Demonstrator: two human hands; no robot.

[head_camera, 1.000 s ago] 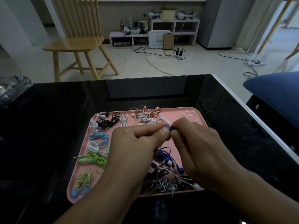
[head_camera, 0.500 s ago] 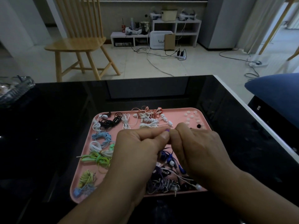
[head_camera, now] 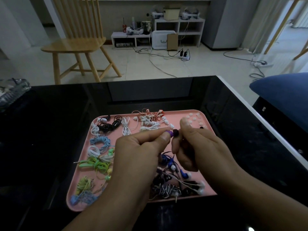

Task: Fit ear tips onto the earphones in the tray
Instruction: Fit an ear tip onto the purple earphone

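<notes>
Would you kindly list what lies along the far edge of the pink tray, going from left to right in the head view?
Black earphones → white earphones → red-and-white earphones → loose white ear tips.

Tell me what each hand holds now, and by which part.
Left hand pinches the purple earbud by its body. Right hand pinches the dark ear tip at the earbud's end.

Wooden chair (head_camera: pixel 73 42), seemingly tiled floor (head_camera: pixel 150 67)

Wooden chair (head_camera: pixel 75 42) beyond black table (head_camera: pixel 50 122)
</notes>
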